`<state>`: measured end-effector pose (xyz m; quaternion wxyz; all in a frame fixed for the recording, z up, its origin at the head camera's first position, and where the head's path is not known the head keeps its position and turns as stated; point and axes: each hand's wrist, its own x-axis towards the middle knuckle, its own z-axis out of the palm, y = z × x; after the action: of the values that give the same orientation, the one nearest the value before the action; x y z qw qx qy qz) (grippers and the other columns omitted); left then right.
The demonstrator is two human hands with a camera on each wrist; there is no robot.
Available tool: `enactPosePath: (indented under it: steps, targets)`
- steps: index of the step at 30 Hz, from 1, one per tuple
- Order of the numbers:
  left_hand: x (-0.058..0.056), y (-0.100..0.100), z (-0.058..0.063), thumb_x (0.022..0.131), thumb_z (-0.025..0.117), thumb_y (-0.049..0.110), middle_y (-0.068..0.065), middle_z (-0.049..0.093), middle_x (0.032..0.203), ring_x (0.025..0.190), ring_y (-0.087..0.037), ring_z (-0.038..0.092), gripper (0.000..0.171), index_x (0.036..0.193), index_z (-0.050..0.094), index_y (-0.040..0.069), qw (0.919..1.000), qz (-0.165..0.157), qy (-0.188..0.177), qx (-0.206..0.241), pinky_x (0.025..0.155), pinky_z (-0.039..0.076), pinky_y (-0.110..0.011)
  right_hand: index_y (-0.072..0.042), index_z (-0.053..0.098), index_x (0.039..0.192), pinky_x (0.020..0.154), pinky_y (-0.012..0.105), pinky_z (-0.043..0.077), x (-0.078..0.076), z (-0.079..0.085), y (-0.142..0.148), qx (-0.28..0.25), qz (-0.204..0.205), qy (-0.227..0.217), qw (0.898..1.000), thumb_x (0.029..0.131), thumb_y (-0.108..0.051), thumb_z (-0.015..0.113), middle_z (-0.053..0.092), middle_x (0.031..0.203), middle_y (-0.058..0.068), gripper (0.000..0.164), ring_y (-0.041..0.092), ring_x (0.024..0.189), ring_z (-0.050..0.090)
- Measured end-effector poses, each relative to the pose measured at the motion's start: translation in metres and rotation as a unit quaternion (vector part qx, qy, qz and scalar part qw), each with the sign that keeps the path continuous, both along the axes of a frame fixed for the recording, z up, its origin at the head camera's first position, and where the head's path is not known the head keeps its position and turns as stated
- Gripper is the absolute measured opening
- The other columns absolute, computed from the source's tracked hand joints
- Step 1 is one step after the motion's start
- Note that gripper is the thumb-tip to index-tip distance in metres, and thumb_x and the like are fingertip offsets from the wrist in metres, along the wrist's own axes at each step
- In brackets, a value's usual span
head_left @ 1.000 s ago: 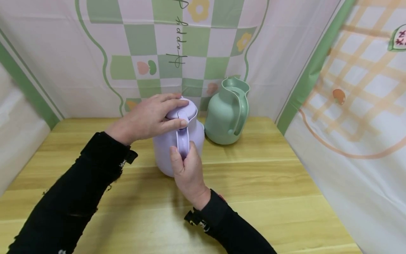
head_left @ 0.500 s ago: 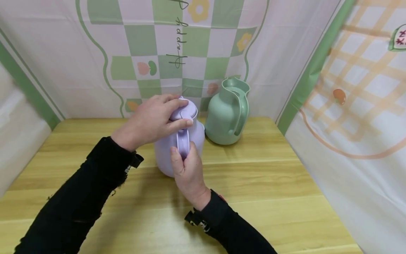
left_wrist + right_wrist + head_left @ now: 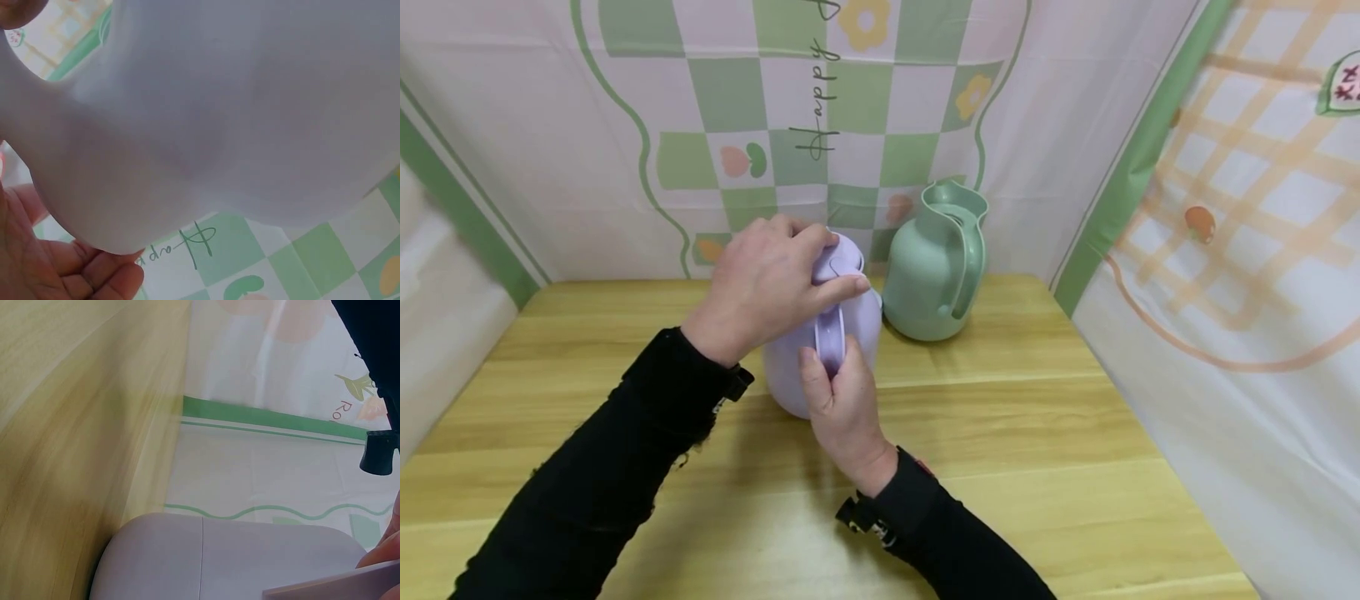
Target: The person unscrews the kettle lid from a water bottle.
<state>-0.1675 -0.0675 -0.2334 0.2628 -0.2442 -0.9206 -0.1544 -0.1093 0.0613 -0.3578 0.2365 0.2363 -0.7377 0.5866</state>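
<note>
A lavender vacuum jug [image 3: 784, 379] stands upright on the table, its handle [image 3: 831, 337] facing me. Across its round lid [image 3: 844, 250] lies my left hand [image 3: 763, 279], gripping the lid with the thumb at the front edge and the fingers over the far side. Below, my right hand [image 3: 846, 417] holds the handle, thumb along one side. In the left wrist view the pale jug [image 3: 219, 125] fills most of the picture, with curled fingers [image 3: 81, 272] at the rim. The right wrist view has the jug's lower body [image 3: 153, 559] and part of the handle [image 3: 337, 589].
Right behind the lavender jug, a green jug [image 3: 917, 279] stands upright with its handle toward the right. Both are on a wood-grain table [image 3: 1000, 467]. A checkered cloth [image 3: 790, 92] hangs at the back, with more printed cloth [image 3: 1225, 250] on the right.
My left hand has turned on the lid, its wrist and thumb shifting to the right. The lid has rotated with it. The right hand and the jug body stay in place.
</note>
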Motion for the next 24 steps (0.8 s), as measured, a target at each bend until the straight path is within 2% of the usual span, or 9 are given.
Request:
enactPosePath:
  steps: [5, 11, 17, 24]
  targets:
    - [0.002, 0.004, 0.001, 0.087, 0.066, 0.075, -0.012, 0.070, 0.096, 0.082, -0.032, 0.060, 0.066, 0.107, 0.074, 0.013, 0.9997, 0.025, 0.002, 0.002, 0.067, 0.047, -0.041, 0.005, 0.051, 0.116, 0.067, 0.028, 0.042, 0.000, 0.000, 0.001, 0.004, -0.001, 0.003, 1.000, 0.108, -0.021, 0.052, 0.049, 0.090, 0.010, 0.027, 0.017, 0.080, 0.050]
    - [0.004, 0.009, 0.004, 0.085, 0.062, 0.081, -0.007, 0.058, 0.080, 0.074, -0.029, 0.055, 0.068, 0.101, 0.068, 0.015, 0.9982, 0.058, -0.006, -0.014, 0.062, 0.043, -0.040, 0.005, 0.051, 0.115, 0.069, 0.029, 0.045, 0.000, 0.000, 0.000, 0.008, -0.004, 0.007, 1.000, 0.108, -0.021, 0.052, 0.052, 0.092, 0.012, 0.027, 0.019, 0.083, 0.054]
    - [0.005, 0.015, 0.006, 0.084, 0.061, 0.083, -0.008, 0.052, 0.076, 0.071, -0.030, 0.053, 0.068, 0.092, 0.061, 0.015, 0.9956, 0.089, -0.005, -0.028, 0.060, 0.043, -0.041, 0.005, 0.051, 0.118, 0.073, 0.032, 0.050, -0.001, -0.001, 0.000, 0.010, -0.003, 0.007, 1.000, 0.107, -0.022, 0.053, 0.058, 0.099, 0.016, 0.028, 0.022, 0.089, 0.060]
    - [0.005, 0.018, 0.007, 0.083, 0.060, 0.085, -0.009, 0.047, 0.074, 0.068, -0.031, 0.050, 0.070, 0.086, 0.055, 0.015, 0.9930, 0.112, -0.005, -0.037, 0.059, 0.042, -0.042, 0.005, 0.051, 0.118, 0.072, 0.031, 0.049, -0.001, 0.000, 0.001, 0.006, 0.000, 0.005, 1.000, 0.107, -0.021, 0.053, 0.057, 0.098, 0.015, 0.028, 0.021, 0.088, 0.059]
